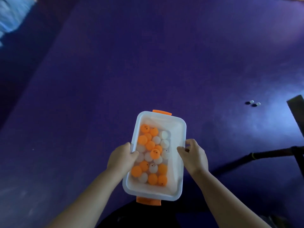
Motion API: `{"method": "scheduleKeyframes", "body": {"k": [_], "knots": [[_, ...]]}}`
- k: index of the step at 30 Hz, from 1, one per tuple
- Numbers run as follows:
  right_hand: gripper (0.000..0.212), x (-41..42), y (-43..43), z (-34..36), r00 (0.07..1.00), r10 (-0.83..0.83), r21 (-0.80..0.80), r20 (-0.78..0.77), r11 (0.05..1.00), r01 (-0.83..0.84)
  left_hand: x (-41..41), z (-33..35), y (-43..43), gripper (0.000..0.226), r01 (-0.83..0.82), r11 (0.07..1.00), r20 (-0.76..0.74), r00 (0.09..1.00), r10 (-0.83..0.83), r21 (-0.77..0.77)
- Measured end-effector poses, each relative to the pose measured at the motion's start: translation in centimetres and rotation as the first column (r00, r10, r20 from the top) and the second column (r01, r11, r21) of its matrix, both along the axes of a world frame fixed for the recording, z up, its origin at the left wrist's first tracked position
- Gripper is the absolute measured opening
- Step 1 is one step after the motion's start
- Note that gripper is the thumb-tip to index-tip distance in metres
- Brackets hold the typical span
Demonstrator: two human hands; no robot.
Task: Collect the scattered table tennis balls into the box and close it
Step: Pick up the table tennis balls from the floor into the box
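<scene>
Head view. A person is carrying the box [179, 162], a clear plastic tub with an orange latch [162, 112] at its far end and another at its near end, above a purple floor [115, 63]. The left hand [121, 157] is gripping the left rim, thumb hooked over the edge and inside the wall. The right hand [193, 155] is curling around the right rim, fingers bent on the edge; how firmly it is clamping cannot be told. The box is lying lengthwise away from the body, open, with no lid in view. Inside, a mixed layer of orange and white balls [152, 153] is covering most of the bottom.

Two white loose balls [255, 103] are resting on the floor well to the right and farther off, just beside each other. They are probably the next pickup. To do this step well, the box should be kept level while being carried over, since the load is rolling freely and a tilt could spill it across the rim. Setting the box down beside the pair would free a hand for collecting.

A dark pole [271, 153] is lying across the floor at right, between the person and the pair, and a dark board edge [296, 106] is standing near it; both could be tripped over or trap a rolling ball. The upper left corner is blurred.
</scene>
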State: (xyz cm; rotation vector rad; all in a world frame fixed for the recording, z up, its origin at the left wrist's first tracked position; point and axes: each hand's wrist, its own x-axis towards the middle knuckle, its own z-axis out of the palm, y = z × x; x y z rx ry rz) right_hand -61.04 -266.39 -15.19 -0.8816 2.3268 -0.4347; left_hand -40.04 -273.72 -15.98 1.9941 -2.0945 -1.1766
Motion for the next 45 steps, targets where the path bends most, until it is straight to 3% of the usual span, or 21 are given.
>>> {"method": "scheduleKeyframes", "body": {"k": [5,12,19,25,33,37,45], "knots": [[0.028,-4.9,-8.3,-1.8,0.981,0.176,0.073,0.076,0.981,-0.182,-4.0,-1.8,-5.1,0.028,-0.197,0.980,0.023,0.980,0.196,0.042],[0.035,-8.3,-19.3,-4.6,0.894,0.403,0.185,0.196,0.880,-0.438,-4.7,-4.9,-12.6,0.015,-0.397,0.913,0.117,0.915,0.386,0.090],[0.030,-9.5,-29.4,-11.8,0.885,0.429,0.280,0.182,0.840,-0.465,-4.1,-10.5,-21.7,0.013,-0.486,0.866,0.167,0.869,0.466,0.113],[0.029,-11.2,-35.9,-23.1,0.872,0.458,0.381,0.171,0.786,-0.488,-5.3,-19.6,-28.6,0.024,-0.530,0.839,0.190,0.842,0.505,0.121],[0.032,-13.9,-40.9,-44.5,0.843,0.523,0.504,0.129,0.697,-0.510,-8.7,-37.3,-33.4,0.015,-0.580,0.810,0.179,0.809,0.560,0.091],[0.034,-14.9,-41.8,-54.2,0.853,0.514,0.539,0.087,0.696,-0.475,-10.5,-45.0,-34.6,0.013,-0.619,0.781,0.155,0.782,0.603,0.083],[0.040,-15.2,-41.4,-67.7,0.734,0.678,0.581,0.045,0.580,-0.571,-12.7,-54.9,-34.7,0.022,-0.686,0.718,0.110,0.727,0.678,0.114]]}}
